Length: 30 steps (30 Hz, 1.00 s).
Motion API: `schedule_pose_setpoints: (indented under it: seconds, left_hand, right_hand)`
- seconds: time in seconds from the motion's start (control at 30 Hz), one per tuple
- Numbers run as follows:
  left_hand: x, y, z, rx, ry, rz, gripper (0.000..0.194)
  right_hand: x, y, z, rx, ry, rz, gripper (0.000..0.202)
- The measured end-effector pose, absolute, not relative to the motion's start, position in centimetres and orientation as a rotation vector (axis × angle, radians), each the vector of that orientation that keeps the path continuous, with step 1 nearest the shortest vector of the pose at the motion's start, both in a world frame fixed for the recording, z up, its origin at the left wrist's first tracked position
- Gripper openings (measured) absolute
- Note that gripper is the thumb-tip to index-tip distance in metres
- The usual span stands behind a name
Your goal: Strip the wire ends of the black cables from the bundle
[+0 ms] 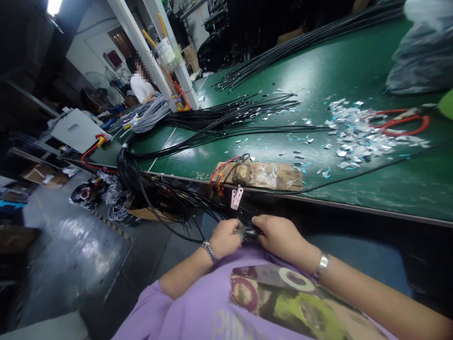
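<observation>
My left hand (226,236) and my right hand (278,234) are close together in front of my waist, just below the table edge. Both are closed, fingers curled and thumbs pressed in. A small, shiny grey piece (247,231) shows between them, too blurred to name. Thin black cables (184,200) hang over the table edge and lead toward my left hand; their ends are hidden there. Right above my hands, a pale pink clip (236,197) hangs from the table edge, beside a worn wooden block (272,175) with a wire and an orange clamp on it.
The green table (354,189) bears black cable bundles (226,115), a heap of foil scraps (357,134), red-handled pliers (406,123) and a plastic bag (421,61). Grey cables (152,113) lie by a white post. A person in white (141,87) sits farther back.
</observation>
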State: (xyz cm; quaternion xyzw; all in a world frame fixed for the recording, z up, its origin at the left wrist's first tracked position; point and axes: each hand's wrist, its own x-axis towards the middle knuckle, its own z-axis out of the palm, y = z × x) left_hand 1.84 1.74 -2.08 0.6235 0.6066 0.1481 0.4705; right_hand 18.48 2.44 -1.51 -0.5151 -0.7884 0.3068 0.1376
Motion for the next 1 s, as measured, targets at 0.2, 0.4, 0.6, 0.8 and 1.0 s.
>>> schedule_pose_setpoints:
  seconds: [0.2, 0.4, 0.6, 0.8, 1.0]
  left_hand:
    - [1.3, 1.7, -2.0, 1.531, 1.366, 0.376, 0.016]
    - [-0.2, 2.6, -3.3, 1.038, 0.934, 0.371, 0.056]
    - [1.2, 1.9, -1.2, 1.533, 1.406, 0.473, 0.025]
    - [0.9, 2.0, -0.9, 1.093, 1.108, 0.448, 0.046]
    - [1.1, 2.1, -0.6, 0.997, 1.111, 0.563, 0.051]
  right_hand:
    - [18.9, 2.6, -1.2, -1.368, -2.326, 0.988, 0.008]
    - [19.0, 2.7, -2.2, -0.783, -1.495, 1.988, 0.039]
    - [18.7, 2.7, -1.3, -1.332, -2.125, 1.023, 0.015]
    - [18.9, 2.4, -1.6, -1.010, -1.473, 1.792, 0.034]
    - [19.3, 2.6, -1.8, -1.034, -1.266, 1.846, 0.047]
